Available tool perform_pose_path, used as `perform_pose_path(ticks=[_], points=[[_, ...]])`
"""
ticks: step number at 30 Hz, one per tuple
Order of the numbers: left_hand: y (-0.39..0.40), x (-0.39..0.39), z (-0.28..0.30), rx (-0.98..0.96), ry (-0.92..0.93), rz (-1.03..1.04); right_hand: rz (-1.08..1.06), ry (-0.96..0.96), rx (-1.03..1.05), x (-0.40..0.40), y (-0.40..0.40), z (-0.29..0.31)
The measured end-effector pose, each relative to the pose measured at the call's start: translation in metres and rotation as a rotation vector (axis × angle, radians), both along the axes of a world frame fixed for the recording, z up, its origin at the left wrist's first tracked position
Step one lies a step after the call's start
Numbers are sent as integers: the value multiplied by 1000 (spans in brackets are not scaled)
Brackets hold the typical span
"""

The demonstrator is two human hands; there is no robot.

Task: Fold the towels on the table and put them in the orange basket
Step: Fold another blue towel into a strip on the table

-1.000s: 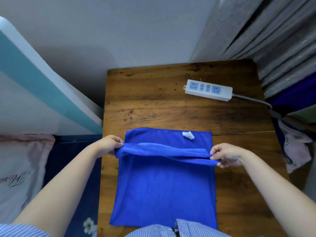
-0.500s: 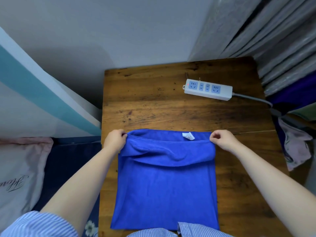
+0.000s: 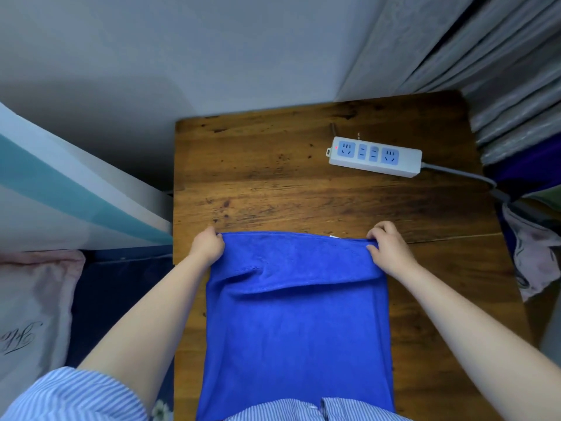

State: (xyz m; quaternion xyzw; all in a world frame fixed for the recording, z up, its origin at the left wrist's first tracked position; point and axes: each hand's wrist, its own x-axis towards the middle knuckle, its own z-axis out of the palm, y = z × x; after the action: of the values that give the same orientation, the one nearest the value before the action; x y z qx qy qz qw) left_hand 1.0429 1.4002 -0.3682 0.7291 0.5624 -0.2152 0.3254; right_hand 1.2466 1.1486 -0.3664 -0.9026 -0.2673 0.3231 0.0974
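Towel lies lengthwise (fold farthest away).

Solid blue towel — brown wood-grain table — white-blue power strip.

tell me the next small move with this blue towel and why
Probably lower both corners onto the far edge and let go, then smooth the fold flat. The left hand and right hand each pinch a corner of the blue towel at its far edge, and the carried-over layer looks slack, with a sagging ridge across it. The table beyond lies bare up to the power strip.
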Motion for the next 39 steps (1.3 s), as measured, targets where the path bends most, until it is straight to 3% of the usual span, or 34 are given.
perform_pose_path(ticks=[8, 20, 25, 30, 34, 39], points=[[9, -3, -1, -206, -286, 439, 63, 43, -94, 5, 4, 4], [11, -2, 19, -253, -95, -40, 216, 1, -150, 6, 2, 13], [9, -2, 19, -276, -28, -75, 181, -50, -138, 3, -2, 12], [8, -2, 22, -324, -86, -81, 138, -56, -121, 1, -9, 8], [7, -4, 27, -396, -38, -190, 87, -44, -117, -1, -9, 5], [5, -3, 25, -253, -21, -252, 83, -50, -109, 0, -5, 5]])
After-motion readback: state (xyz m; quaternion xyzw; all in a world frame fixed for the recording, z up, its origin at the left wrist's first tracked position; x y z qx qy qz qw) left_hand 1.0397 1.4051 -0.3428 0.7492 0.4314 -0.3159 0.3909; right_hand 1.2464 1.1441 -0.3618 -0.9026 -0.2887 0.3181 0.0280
